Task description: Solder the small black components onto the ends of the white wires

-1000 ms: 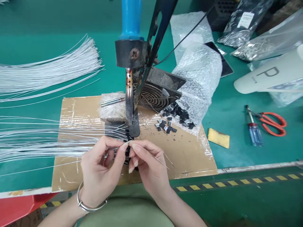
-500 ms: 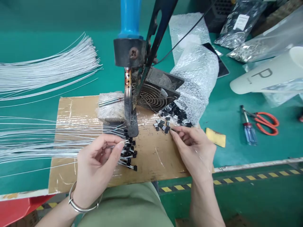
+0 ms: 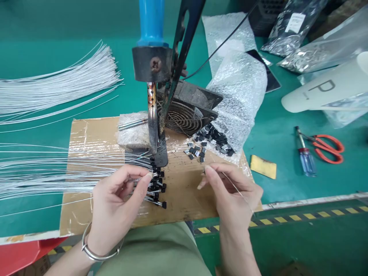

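Observation:
My left hand (image 3: 122, 203) is closed in a pinch on the end of a white wire, beside many other white wires (image 3: 86, 176). Several of those carry black tips (image 3: 163, 188) at their right ends. My right hand (image 3: 234, 188) is closed above the cardboard, with a thin silvery wire (image 3: 238, 191) running across its fingers and a tiny dark part barely visible at the fingertips. A pile of small black-and-silver parts (image 3: 214, 137) lies beyond it. Between my hands stands a soldering iron (image 3: 152, 115) with a blue handle, tip down.
Under the work lies a cardboard sheet (image 3: 184, 199). A black fan (image 3: 184, 115) sits behind the iron, near bubble wrap (image 3: 238, 88). A yellow sponge (image 3: 263, 166), a screwdriver (image 3: 306, 157) and orange-handled pliers (image 3: 329, 149) lie right. A white wire bundle (image 3: 71, 82) rests back left.
My right hand has drawn back from the small parts, slightly down toward me, and the thin wire across it shows more plainly. My left hand has barely moved.

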Demonstrator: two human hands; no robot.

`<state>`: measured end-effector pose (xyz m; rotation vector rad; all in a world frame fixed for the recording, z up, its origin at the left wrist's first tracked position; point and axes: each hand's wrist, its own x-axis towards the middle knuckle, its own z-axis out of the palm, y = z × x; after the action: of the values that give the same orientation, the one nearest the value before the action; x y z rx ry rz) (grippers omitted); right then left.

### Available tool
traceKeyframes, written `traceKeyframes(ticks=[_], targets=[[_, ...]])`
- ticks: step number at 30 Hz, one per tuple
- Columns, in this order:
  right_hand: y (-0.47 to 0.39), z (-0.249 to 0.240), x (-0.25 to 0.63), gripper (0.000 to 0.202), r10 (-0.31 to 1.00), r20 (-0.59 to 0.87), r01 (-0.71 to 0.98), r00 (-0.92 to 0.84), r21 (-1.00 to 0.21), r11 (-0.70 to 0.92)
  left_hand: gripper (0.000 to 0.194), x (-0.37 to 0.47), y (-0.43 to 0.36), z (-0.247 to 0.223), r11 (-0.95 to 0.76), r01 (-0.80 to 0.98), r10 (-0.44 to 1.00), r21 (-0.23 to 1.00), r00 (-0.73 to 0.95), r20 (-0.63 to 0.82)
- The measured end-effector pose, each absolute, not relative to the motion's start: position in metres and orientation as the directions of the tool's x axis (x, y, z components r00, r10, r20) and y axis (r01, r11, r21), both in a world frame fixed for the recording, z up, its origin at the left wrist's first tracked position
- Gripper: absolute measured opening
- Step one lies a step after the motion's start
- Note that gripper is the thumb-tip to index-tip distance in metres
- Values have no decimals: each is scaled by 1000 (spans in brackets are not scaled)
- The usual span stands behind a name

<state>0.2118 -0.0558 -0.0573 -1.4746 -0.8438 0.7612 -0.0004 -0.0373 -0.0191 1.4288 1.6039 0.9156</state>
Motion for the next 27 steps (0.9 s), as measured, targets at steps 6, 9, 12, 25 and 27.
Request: traceKeyframes(ticks=[6, 9, 12, 25, 27], targets=[[-55, -47, 179, 8, 939, -96, -158, 330, -986, -45, 8, 4, -40, -14, 180, 413, 981, 893, -140, -133], [-53, -46, 169, 6, 963, -149, -235, 224, -967, -95, 6, 5, -40, -12, 181, 407, 981, 895, -136, -137], [-51, -46, 163, 6, 969, -185, -282, 165, -950, -133, 6, 4, -39, -11, 182, 399, 982, 898, -127, -143], [-45, -40, 153, 5, 951, -288, -364, 115, -903, -229, 6, -5, -31, -12, 129, 296, 985, 946, 72, -157], [-44, -40, 153, 5, 952, -284, -366, 115, -903, -225, 7, -4, -29, -10, 138, 270, 982, 953, 86, -167]])
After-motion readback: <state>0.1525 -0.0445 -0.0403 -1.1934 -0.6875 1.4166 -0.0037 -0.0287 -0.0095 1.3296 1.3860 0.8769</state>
